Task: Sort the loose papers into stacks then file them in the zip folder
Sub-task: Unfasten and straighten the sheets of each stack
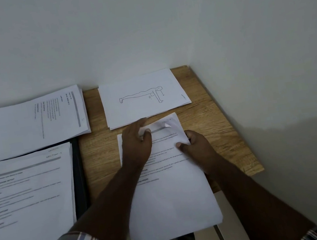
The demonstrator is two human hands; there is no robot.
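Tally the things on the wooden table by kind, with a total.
Stacks of white printed paper: 4 (text stack at far left, push-up drawing stack, near-left text stack, stack under the hands)
Dark zip folder, under the near-left stack: 1
Total: 5

Left hand and right hand hold sheets of the last stack.

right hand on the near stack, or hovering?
Touching. The head view shows the right hand with its thumb pressed on top of the near paper stack at its right edge, fingers curled under.
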